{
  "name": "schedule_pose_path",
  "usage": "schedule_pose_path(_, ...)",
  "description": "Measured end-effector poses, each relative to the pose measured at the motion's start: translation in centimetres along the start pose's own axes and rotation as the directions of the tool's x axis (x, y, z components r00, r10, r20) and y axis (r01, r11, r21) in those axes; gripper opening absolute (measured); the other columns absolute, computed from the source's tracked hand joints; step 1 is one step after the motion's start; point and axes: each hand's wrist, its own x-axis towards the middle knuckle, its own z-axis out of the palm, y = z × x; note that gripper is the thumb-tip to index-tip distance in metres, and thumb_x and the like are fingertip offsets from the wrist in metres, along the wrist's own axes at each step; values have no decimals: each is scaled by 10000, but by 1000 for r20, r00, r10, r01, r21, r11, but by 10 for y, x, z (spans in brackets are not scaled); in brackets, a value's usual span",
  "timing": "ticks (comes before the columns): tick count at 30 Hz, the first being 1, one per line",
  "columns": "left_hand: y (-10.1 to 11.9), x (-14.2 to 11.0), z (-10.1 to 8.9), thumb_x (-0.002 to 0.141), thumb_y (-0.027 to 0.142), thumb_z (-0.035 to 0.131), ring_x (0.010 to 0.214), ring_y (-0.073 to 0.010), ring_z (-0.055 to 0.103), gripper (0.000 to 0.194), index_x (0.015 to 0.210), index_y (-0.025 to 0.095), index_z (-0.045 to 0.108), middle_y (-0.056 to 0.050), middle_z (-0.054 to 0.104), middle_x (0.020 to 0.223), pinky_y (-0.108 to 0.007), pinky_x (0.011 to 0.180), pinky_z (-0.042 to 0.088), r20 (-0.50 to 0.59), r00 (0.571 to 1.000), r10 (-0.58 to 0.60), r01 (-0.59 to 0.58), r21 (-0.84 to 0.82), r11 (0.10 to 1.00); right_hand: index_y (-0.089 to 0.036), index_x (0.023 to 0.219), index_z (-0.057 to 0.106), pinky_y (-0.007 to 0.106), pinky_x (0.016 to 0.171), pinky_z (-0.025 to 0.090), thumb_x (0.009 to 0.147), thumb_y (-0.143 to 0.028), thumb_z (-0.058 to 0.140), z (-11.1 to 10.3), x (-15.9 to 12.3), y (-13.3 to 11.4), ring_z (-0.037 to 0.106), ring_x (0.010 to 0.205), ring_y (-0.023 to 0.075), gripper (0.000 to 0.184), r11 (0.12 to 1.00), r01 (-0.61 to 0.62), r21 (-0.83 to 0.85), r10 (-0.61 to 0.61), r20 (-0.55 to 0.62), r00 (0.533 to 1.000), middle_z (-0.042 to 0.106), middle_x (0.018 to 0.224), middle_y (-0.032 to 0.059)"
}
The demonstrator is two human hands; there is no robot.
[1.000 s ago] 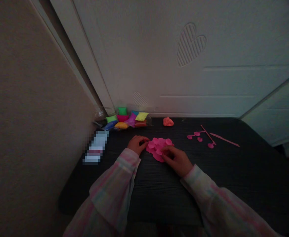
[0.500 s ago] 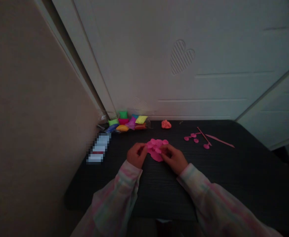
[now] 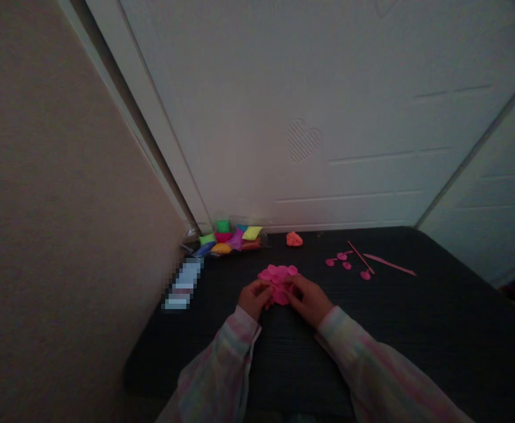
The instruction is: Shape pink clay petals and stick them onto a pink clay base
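Observation:
A pink modelling-clay piece (image 3: 279, 271) lies on the dark table, built of several small rounded discs over a larger flat round. My left hand (image 3: 253, 298) is closed at its left front side, thumb and fingers pinched against the clay. From the right, my right hand (image 3: 310, 301) pinches at the clay, its fingertips over the middle and right of the piece. The fingers hide part of the clay, and the two sets of fingertips are close together.
Small pink clay discs (image 3: 347, 266), a thin stick (image 3: 361, 257) and a pink flat clay tool (image 3: 389, 264) lie to the right. An orange clay lump (image 3: 294, 239) sits behind. Colourful clay packets (image 3: 222, 248) and a blurred-out rectangular item (image 3: 184, 283) are at the left, near the wall.
The view has tilted up, so the table sits lower in the picture. My left hand has moved rightward from the clay's left edge onto its front, nearer my right hand.

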Motion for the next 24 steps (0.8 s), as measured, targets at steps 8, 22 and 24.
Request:
schedule_pose_path(8, -5, 1, -2, 566, 264, 559, 445, -61, 435, 140, 600, 135, 519, 41, 489, 482, -189, 446, 347, -41, 991, 128, -121, 136, 983, -174, 766, 541, 264, 678, 395, 680, -182, 433, -7, -4, 5, 495, 760, 143, 138, 964, 69, -257, -32, 142, 989, 542, 788, 43)
schedule_pose_path(22, -5, 3, 1, 600, 224, 538, 511, -95, 507, 172, 746, 141, 574, 8, 561, 544, -207, 502, 418, -77, 979, 187, -141, 407, 903, -164, 752, 536, 245, 665, 407, 688, -136, 416, -1, -4, 7, 508, 709, 126, 139, 983, 92, -158, -72, 131, 989, 564, 745, 30)
schedule_pose_path(24, -8, 5, 0, 601, 222, 534, 515, -94, 506, 160, 732, 139, 571, 8, 559, 549, -207, 504, 419, -74, 979, 192, -146, 411, 900, -164, 766, 539, 241, 673, 405, 690, -136, 415, -1, -4, 7, 510, 719, 124, 148, 983, 99, -156, -80, 126, 989, 568, 757, 31)
